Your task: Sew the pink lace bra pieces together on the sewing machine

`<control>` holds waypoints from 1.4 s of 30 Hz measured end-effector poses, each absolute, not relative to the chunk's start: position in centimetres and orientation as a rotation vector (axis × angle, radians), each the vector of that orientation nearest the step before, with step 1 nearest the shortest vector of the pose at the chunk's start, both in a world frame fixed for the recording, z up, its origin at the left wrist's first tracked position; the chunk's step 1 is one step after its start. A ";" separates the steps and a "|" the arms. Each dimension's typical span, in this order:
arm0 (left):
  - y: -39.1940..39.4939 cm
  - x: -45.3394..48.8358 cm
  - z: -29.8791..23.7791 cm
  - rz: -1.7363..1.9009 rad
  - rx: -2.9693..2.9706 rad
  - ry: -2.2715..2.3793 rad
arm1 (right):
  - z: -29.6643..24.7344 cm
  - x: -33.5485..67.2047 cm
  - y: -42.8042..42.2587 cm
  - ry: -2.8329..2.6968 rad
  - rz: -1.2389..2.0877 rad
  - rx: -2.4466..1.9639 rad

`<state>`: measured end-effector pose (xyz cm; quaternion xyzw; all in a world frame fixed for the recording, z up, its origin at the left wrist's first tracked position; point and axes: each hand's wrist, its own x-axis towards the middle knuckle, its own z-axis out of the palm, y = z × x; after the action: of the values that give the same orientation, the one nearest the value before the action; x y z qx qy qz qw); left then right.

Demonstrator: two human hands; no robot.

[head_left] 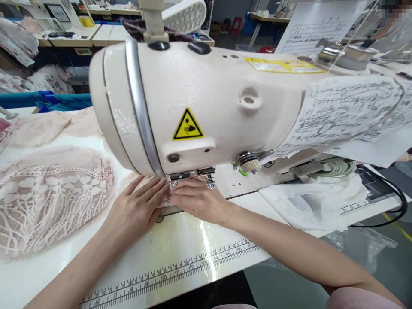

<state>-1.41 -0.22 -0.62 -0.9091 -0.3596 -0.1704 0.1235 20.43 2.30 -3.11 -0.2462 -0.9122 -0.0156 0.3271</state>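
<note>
A white sewing machine (222,94) fills the middle of the view, and its head hides the needle. Just below it, a piece of pale pink lace fabric (165,201) lies on the machine bed. My left hand (138,204) rests flat on the lace, fingers stretched forward. Close beside it on the right, my right hand (199,197) lies on the same lace with its fingers bent toward the needle area; its fingertips are partly hidden under the head, so its grip does not show. To the left lies a larger pink lace piece (54,201) with white embroidery.
A printed ruler (177,272) runs along the table's front edge. White cloth (309,201) and a coiled pale cord (337,167) lie at the right. Handwritten paper (347,111) covers the machine arm. More pink fabric (41,128) lies at the back left. A person (392,30) is at the upper right.
</note>
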 end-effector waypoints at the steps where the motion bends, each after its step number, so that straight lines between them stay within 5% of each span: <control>1: -0.2 -1.4 -0.7 -0.504 -2.656 -1.057 | -3.2 20.4 2.3 -2.376 -0.047 -0.639; 42: -1.0 0.9 -0.5 -0.459 -2.494 -1.058 | -2.3 21.7 2.9 -2.353 -0.163 -0.789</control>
<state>0.92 -0.98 -0.48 -0.8900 -0.3777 -0.1638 0.1958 21.66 2.94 -2.31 -0.3003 -0.8958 -0.0619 0.3217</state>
